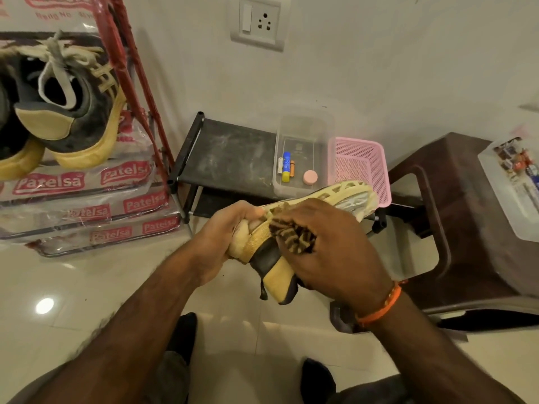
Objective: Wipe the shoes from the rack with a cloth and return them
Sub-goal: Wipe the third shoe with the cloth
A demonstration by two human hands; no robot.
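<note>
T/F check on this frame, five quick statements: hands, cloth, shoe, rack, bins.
1. The left hand grips one end of the yellow and black shoe. True.
2. The right hand holds nothing. False: it presses a striped cloth against the shoe.
3. A matching shoe sits on the red-framed rack at left. True.
4. The pink basket holds the batteries. False: the small batteries lie in the clear plastic tub beside the basket.
5. The held shoe rests on the floor. False: it is held in the air in front of the low black shelf.
</note>
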